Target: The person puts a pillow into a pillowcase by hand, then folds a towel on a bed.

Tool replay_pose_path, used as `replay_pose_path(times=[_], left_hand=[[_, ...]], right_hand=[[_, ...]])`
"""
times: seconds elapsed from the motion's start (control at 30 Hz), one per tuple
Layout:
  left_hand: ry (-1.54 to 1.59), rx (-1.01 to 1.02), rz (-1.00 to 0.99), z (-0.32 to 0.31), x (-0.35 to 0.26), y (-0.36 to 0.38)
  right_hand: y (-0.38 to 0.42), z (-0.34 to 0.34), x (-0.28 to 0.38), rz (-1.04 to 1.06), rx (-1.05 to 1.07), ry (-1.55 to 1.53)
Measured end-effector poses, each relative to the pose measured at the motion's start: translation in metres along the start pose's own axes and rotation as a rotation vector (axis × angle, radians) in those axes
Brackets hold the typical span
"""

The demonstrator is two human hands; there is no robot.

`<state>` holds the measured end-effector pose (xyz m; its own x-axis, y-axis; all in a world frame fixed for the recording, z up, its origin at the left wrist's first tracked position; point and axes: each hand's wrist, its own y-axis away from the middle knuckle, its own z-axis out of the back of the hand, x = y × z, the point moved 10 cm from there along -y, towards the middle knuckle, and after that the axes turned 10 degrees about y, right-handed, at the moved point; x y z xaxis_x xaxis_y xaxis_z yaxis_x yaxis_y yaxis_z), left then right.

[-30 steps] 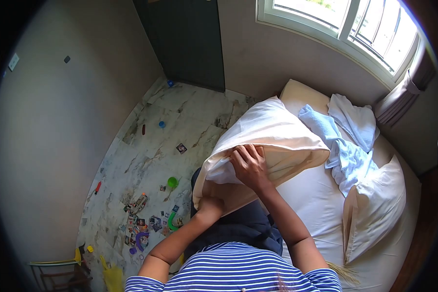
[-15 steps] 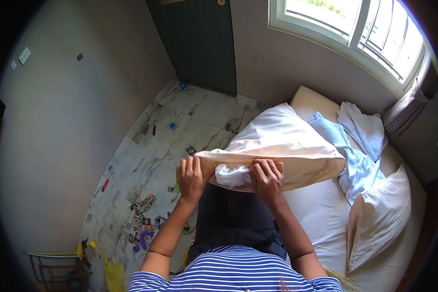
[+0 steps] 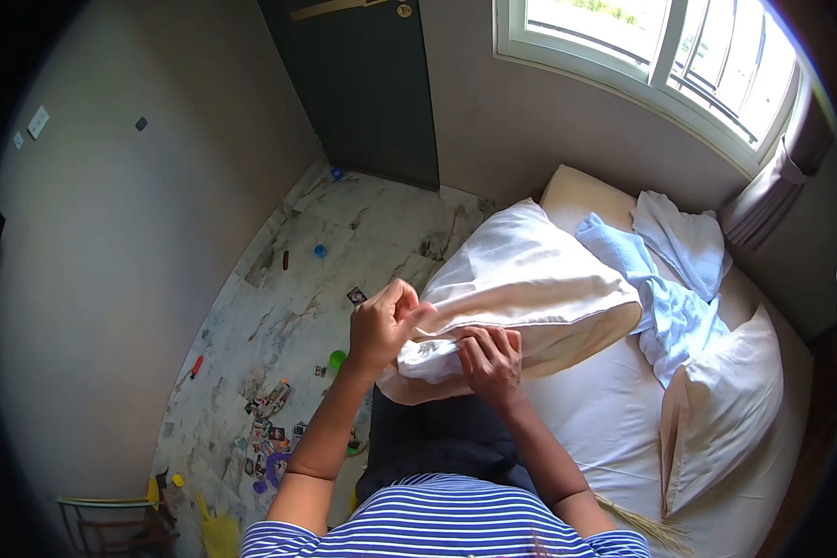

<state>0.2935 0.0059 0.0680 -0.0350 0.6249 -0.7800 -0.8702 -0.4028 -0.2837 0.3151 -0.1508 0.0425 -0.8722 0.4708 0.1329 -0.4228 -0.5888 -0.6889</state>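
A cream-white pillowcase (image 3: 539, 270) with a pillow bulging inside is held up in front of my body, above the bed's near left edge. White stuffing or inner cloth (image 3: 428, 361) shows at its open end. My left hand (image 3: 381, 325) is curled at the left end of the opening, thumb against the fabric; its exact grip is partly hidden. Lower and to the right, my right hand (image 3: 491, 365) grips the edge of the opening with bent fingers. The pillowcase's left corner hangs below my left hand.
On the bed (image 3: 595, 409) lie a second pillow (image 3: 730, 409), a light-blue cloth (image 3: 674, 316) and a white cloth (image 3: 684, 237). Small cards and toys (image 3: 270, 437) are scattered over the marble floor (image 3: 251, 358). A dark door (image 3: 363, 102) stands at the back.
The left corner of the pillowcase has dropped. My left hand has turned and shifted its hold, now more curled. My right hand has moved slightly left and down.
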Motion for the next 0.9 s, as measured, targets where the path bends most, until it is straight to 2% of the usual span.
replay_pose_path(times=[0.03,0.07,0.2,0.33,0.37,0.53,0.6,0.7,0.8,0.9], left_hand=[[-0.095,0.016,-0.077,0.0,-0.018,-0.001],[-0.04,-0.037,-0.185,-0.006,-0.022,-0.001],[-0.053,0.247,-0.05,-0.052,0.022,0.009],[-0.102,0.072,-0.025,-0.037,0.019,0.003],[-0.109,-0.03,-0.08,-0.027,0.009,-0.001],[0.14,-0.019,0.087,-0.023,0.027,-0.022],[0.205,-0.013,0.079,-0.026,0.032,-0.026],[0.274,0.003,0.075,-0.035,0.037,-0.029],[0.346,0.028,0.077,-0.042,0.036,-0.028],[0.486,0.078,0.062,-0.059,0.059,-0.029]], right_hand=[[0.0,-0.001,0.0,0.003,0.006,-0.004],[0.0,0.001,0.0,-0.001,-0.024,-0.021],[0.002,0.002,0.001,-0.005,-0.037,-0.024],[0.015,0.002,0.002,0.006,-0.042,-0.003],[0.017,0.001,0.004,0.015,-0.039,0.008],[0.017,-0.009,0.001,0.007,0.072,-0.101],[0.009,-0.001,-0.008,-0.018,0.088,-0.208],[0.008,0.025,-0.037,-0.037,-0.143,0.003],[-0.014,0.029,-0.065,-0.157,-0.032,0.305],[-0.024,0.005,-0.082,-0.142,0.053,0.337]])
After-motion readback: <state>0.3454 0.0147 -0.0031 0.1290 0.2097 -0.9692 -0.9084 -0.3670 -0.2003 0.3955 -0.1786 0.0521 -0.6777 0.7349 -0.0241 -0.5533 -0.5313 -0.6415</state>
